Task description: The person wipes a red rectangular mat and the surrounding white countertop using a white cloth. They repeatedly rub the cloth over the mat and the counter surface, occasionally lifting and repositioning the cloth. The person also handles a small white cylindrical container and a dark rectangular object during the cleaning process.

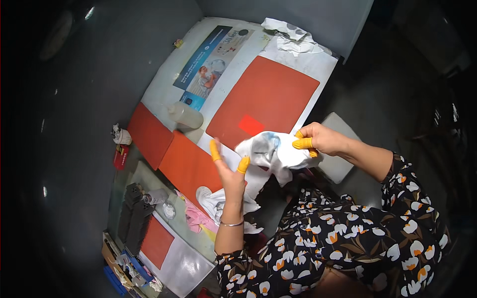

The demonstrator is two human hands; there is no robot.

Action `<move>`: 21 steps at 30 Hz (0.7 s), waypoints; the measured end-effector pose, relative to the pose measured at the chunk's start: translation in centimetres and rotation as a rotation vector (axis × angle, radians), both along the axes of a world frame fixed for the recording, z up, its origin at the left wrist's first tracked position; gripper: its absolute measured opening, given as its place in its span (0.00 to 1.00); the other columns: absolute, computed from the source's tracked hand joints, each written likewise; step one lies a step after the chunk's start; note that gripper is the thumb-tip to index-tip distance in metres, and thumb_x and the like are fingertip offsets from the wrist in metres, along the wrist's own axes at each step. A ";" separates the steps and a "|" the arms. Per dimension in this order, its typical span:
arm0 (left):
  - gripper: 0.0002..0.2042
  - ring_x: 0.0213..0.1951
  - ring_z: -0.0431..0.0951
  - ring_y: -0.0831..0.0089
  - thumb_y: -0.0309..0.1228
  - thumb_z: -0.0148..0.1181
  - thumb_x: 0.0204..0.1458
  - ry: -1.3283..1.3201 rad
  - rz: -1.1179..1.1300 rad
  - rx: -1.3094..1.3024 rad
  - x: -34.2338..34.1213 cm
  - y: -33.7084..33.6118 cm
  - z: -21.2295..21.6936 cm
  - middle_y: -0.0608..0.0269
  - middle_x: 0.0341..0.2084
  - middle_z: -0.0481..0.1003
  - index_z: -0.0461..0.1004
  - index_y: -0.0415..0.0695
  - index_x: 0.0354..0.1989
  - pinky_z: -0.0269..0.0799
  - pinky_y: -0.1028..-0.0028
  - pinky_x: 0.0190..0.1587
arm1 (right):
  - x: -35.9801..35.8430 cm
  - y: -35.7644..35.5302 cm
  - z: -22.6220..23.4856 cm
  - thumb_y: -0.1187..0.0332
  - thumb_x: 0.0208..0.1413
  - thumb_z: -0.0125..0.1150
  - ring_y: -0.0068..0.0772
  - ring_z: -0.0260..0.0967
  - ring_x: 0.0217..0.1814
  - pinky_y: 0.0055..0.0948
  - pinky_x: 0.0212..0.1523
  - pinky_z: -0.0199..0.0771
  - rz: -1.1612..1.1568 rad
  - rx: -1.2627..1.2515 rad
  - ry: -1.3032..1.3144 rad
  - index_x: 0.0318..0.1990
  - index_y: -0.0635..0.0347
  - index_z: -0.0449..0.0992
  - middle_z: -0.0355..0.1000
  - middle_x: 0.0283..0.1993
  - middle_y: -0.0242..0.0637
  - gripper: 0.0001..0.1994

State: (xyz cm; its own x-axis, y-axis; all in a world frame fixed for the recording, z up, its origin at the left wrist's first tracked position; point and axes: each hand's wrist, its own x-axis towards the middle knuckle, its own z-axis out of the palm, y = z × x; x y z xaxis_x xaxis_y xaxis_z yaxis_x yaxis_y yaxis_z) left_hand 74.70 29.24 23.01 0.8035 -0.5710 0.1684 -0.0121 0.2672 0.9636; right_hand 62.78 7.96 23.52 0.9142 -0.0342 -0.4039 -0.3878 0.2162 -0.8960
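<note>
A white cloth (288,153) with grey and bluish smudges hangs bunched in front of me, over the near edge of the table. Its right end is pinched between the thumb and fingers of my right hand (324,140), which wears yellow finger cots. At the cloth's left side, my left hand (231,175) has its thumb and fingers spread apart, also with yellow finger cots. The left thumb is close to the cloth; whether it touches is unclear. Beyond the cloth lies a large reddish-brown mat (271,94) with a small bright red rectangle (251,124) on it.
A translucent squeeze bottle (186,115) stands left of the mat, near a printed poster (211,62). Orange sheets (191,164) lie leftward. White cloths (218,201) and a pink cloth (194,214) lie nearer me. Crumpled white material (295,42) rests at the far edge.
</note>
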 end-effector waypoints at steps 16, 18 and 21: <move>0.12 0.37 0.75 0.71 0.19 0.48 0.46 -0.040 -0.474 0.381 -6.5 -0.9 -3.9 0.62 0.33 0.76 0.72 0.35 0.39 0.69 0.73 0.42 | -3.3 3.0 -1.8 0.63 0.49 0.60 0.48 0.51 0.63 0.39 0.62 0.52 0.367 -0.563 -0.421 0.59 0.65 0.58 0.56 0.60 0.49 0.31; 0.09 0.34 0.75 0.71 0.19 0.52 0.45 -0.147 -0.536 0.522 -5.5 -0.8 -3.4 0.62 0.30 0.76 0.73 0.36 0.36 0.70 0.72 0.38 | -2.1 4.1 -3.2 0.68 0.52 0.54 0.45 0.54 0.62 0.38 0.62 0.53 0.358 -0.447 -0.485 0.57 0.67 0.60 0.58 0.60 0.49 0.25; 0.11 0.35 0.74 0.74 0.21 0.58 0.44 0.273 -0.476 0.552 -4.0 0.3 -3.8 0.63 0.32 0.76 0.72 0.37 0.38 0.70 0.73 0.39 | 0.7 5.6 -1.7 0.70 0.55 0.52 0.39 0.60 0.58 0.34 0.59 0.58 0.168 -0.037 -0.455 0.54 0.67 0.63 0.64 0.56 0.45 0.20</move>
